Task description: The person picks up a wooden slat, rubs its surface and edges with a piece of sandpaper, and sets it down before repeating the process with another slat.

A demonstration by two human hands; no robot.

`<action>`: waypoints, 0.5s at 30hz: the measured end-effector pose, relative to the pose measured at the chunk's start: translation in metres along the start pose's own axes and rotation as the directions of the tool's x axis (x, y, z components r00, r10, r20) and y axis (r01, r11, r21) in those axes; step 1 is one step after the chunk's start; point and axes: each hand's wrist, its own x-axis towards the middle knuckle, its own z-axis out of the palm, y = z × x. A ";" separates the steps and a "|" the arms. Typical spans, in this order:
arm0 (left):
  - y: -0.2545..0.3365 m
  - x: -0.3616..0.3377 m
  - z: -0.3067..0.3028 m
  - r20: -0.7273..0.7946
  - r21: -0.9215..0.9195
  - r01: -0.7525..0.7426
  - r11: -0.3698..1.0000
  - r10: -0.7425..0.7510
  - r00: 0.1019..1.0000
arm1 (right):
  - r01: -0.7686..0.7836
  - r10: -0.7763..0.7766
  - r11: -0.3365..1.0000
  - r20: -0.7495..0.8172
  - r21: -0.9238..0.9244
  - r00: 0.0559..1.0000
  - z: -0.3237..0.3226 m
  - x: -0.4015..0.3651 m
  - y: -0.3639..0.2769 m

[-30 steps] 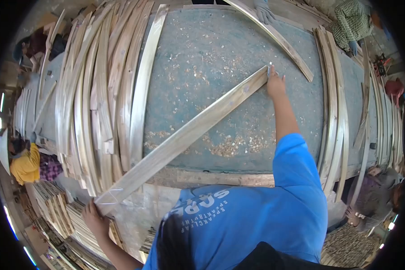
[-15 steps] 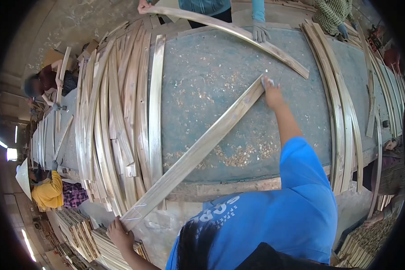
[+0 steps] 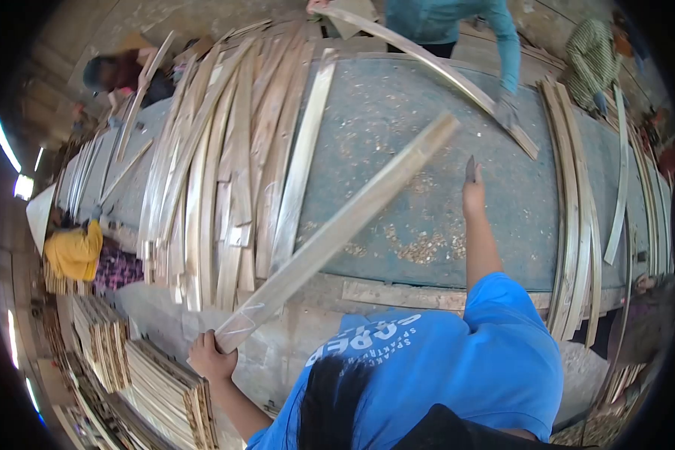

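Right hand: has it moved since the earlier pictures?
Yes. Judged against the table, the right hand has come back toward the near edge, and is now apart from the far end of the plank.

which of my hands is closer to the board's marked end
Left. Your left hand holds the marked end; your right hand is off the board, near its far end.

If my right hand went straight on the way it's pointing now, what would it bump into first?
Probably the plank under the gloved hand, met by the tool in your right hand; it may narrowly clear the end of your board, though depth is unclear.
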 end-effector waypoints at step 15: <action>0.007 0.133 0.078 0.222 0.010 0.507 0.862 -0.496 0.839 | -0.151 0.224 0.507 0.039 0.849 0.974 -0.125 -0.104 -0.020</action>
